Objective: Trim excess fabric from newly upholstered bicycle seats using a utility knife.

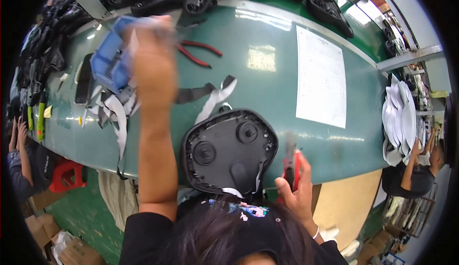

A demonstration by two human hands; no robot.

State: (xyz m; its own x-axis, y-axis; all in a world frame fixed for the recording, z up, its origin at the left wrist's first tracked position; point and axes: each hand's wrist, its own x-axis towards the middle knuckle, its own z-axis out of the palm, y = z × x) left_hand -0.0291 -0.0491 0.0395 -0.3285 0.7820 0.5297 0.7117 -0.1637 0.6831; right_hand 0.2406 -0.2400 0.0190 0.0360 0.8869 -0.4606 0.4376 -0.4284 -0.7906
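The black saddle [229, 152] is lying underside up on the near edge of the green table [272, 100], between the person's arms, its two round recesses showing. The right hand [299, 188] is gripping a red-handled pliers-like tool [293, 169] just beside the saddle, fingers clamped around it; the tool's tip is blurring, so whether its jaws are parted is not showing. The left hand [152, 33] is hovering over the blue bin [103, 59], too smeared by motion to tell whether its fingers are apart or together, or holding anything. Working well here is probably calling for keeping the tool's tip clear of the shell while the left hand is away, then bracing the rim before applying force, since the saddle is sitting close to the edge and could rock or slip. Its long axis seems to be running from the far side toward the person, the near end veering slightly right; the cap [248, 212] is hiding that end, so which way the nose is pointing cannot be confirmed.
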